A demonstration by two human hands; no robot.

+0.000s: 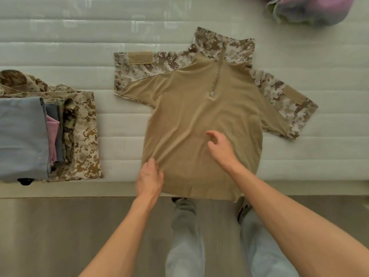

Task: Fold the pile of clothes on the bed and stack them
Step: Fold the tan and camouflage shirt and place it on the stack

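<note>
Left hand sits at the shirt's lower left edge, fingers curled into the tan cloth, which gathers in creases running up from the grip. Right hand is over the shirt's middle, fingers loosely bent and spread; whether the tips touch the cloth cannot be told, and it holds nothing.

Shirt lies face up and flat on the bed, collar away from the person, hem hanging slightly over the near edge. Body tan, sleeves and collar in camouflage, short zip at the neck, both sleeves spread out.

Stack of folded clothes lies on the bed well left of the shirt: blue piece on top, pink and camouflage layers showing at its side. Pile of unfolded clothes, purple, at the far right corner, blurred.
</note>
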